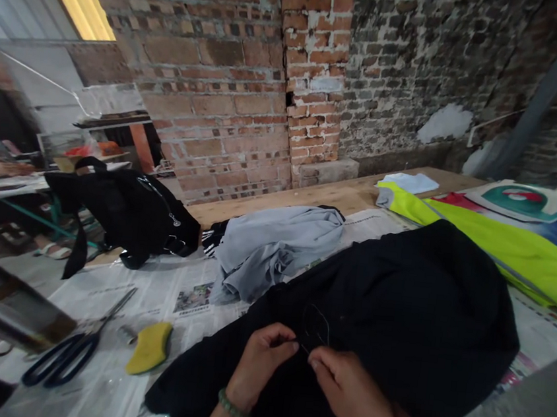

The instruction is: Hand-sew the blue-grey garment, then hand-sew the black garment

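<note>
A large black cloth garment (396, 320) lies heaped on the newspaper-covered tabletop (114, 297), nearest the person. Beside it lie a crumpled grey garment (274, 248), a yellow sponge-like pad (150, 347) and black-handled scissors (69, 352). Both grips are pinched together on the cloth: left hand (259, 362), right hand (349, 392), a thin dark thread (316, 325) looping between.

No text could be read anywhere. The newspaper sheets (150, 288) spread over the table carried print and a photograph, but the lettering was too small and blurred to make out. The iron (521, 199) showed no legible brand.
</note>
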`<action>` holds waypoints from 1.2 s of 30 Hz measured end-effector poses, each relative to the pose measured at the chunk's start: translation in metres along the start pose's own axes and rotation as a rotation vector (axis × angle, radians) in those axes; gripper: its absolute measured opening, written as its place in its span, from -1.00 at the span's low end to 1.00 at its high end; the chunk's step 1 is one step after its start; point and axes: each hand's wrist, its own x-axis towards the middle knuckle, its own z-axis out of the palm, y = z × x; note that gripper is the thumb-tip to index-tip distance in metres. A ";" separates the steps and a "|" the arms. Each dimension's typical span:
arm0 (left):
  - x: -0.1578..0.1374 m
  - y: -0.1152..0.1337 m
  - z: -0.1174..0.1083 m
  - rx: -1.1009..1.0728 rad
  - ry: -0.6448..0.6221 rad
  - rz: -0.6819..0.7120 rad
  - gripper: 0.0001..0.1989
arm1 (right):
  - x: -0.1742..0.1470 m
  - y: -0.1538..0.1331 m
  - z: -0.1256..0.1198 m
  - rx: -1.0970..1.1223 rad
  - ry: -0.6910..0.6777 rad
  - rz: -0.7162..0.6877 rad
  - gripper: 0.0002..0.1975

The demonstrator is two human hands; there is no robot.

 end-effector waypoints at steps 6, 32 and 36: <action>0.000 0.002 0.000 0.054 -0.002 0.027 -0.90 | 0.001 0.002 0.006 -0.032 0.023 0.015 -0.73; -0.001 0.004 0.002 0.202 0.004 0.112 -0.92 | 0.005 0.007 0.011 0.016 0.034 0.020 -0.73; -0.001 0.001 0.006 0.205 -0.034 0.115 -0.91 | 0.011 0.007 0.015 -0.012 0.050 0.026 -0.73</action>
